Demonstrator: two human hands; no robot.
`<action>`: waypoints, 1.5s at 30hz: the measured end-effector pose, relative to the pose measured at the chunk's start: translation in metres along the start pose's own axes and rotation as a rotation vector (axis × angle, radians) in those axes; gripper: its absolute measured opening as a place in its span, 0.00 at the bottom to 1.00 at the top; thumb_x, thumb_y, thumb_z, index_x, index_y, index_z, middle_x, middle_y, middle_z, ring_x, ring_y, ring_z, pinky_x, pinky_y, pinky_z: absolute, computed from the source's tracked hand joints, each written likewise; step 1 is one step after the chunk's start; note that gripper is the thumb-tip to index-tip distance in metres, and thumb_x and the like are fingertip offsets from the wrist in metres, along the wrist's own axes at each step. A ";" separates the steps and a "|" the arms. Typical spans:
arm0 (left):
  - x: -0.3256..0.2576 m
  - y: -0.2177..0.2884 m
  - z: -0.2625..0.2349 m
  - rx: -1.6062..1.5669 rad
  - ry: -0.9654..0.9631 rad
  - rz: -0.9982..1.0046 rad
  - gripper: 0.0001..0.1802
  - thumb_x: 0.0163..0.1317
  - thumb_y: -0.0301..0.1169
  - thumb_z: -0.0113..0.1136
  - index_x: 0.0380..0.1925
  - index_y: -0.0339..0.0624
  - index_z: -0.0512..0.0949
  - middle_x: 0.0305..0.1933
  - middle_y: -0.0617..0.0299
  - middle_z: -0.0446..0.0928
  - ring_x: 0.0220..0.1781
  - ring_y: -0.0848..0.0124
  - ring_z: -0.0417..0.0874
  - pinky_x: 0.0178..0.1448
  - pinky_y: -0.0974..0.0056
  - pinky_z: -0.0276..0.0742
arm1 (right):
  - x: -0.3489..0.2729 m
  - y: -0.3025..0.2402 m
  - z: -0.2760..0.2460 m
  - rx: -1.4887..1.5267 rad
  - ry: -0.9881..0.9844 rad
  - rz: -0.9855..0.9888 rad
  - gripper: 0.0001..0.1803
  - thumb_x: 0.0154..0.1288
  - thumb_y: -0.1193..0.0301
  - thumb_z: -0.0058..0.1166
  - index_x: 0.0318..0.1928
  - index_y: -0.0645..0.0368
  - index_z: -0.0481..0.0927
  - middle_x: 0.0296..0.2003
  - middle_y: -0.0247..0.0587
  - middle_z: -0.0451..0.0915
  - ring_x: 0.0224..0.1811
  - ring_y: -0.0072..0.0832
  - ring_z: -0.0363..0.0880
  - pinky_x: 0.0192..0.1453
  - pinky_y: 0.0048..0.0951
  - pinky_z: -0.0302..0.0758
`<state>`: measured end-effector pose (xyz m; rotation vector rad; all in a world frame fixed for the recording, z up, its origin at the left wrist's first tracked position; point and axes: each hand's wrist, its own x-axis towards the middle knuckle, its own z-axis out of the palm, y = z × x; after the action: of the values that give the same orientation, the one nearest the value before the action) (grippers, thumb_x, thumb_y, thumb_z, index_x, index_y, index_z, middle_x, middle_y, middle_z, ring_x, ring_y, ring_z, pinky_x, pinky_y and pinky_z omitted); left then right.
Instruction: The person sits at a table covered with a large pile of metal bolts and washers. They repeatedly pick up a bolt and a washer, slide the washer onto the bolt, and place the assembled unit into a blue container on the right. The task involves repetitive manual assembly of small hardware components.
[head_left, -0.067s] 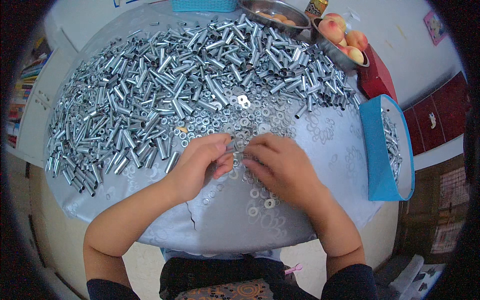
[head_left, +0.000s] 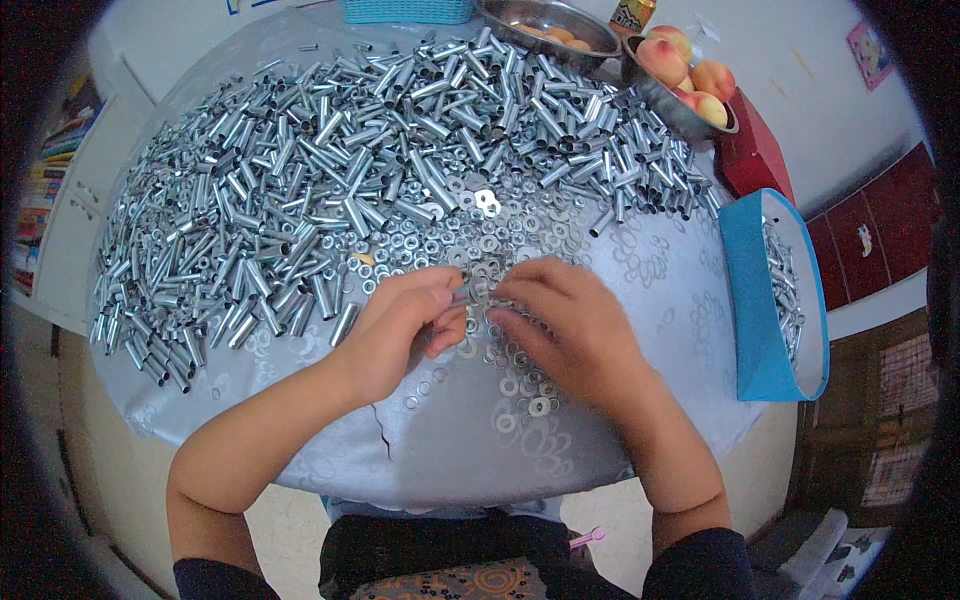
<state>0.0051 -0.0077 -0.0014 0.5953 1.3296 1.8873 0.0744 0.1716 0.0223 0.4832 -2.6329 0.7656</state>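
Observation:
Over the near middle of the table, my left hand pinches a small metal bolt between thumb and fingers. A washer-like ring sits at the bolt's right end. Close against that end are the bent fingers of my right hand, smeared by motion; whether they grip anything is unclear. Loose washers lie below and around both hands. Beyond them spread more washers and nuts, backed by a wide heap of short metal tubes.
A blue fabric bin holding metal parts stands at the table's right edge. Along the back are a metal bowl of peaches, an oval metal bowl, a can, a red box and a blue basket.
My right hand has shifted slightly up and to the right, its fingertips drawing back a little from the ring. My left hand and the bolt stay in place.

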 end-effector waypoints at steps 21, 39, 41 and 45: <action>-0.006 0.002 0.003 0.110 -0.037 -0.023 0.12 0.60 0.33 0.43 0.19 0.41 0.64 0.18 0.69 0.61 0.21 0.81 0.60 0.25 0.73 0.57 | -0.002 -0.008 -0.010 0.055 0.151 -0.145 0.18 0.42 0.72 0.63 0.39 0.53 0.79 0.34 0.32 0.76 0.34 0.29 0.73 0.40 0.31 0.66; -0.008 0.003 0.010 -0.048 0.028 -0.310 0.17 0.59 0.39 0.40 0.14 0.44 0.60 0.14 0.69 0.55 0.16 0.80 0.53 0.19 0.72 0.48 | -0.002 -0.017 -0.008 0.145 0.164 -0.088 0.17 0.40 0.77 0.63 0.37 0.58 0.81 0.31 0.38 0.77 0.33 0.29 0.75 0.35 0.25 0.71; -0.008 0.004 0.009 -0.005 0.000 -0.293 0.18 0.59 0.39 0.40 0.13 0.44 0.59 0.13 0.69 0.55 0.15 0.80 0.54 0.18 0.72 0.49 | -0.002 -0.016 -0.007 0.182 0.154 -0.079 0.16 0.41 0.78 0.63 0.36 0.58 0.81 0.31 0.39 0.77 0.33 0.29 0.75 0.35 0.25 0.72; -0.007 0.006 0.009 0.020 -0.035 -0.290 0.19 0.59 0.40 0.39 0.13 0.44 0.58 0.12 0.68 0.55 0.14 0.79 0.55 0.18 0.71 0.50 | -0.003 -0.016 -0.006 0.284 0.133 -0.049 0.15 0.42 0.81 0.62 0.36 0.60 0.81 0.32 0.40 0.78 0.33 0.29 0.76 0.36 0.25 0.73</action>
<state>0.0137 -0.0089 0.0073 0.4180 1.3351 1.6234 0.0851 0.1630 0.0322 0.5497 -2.3916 1.1220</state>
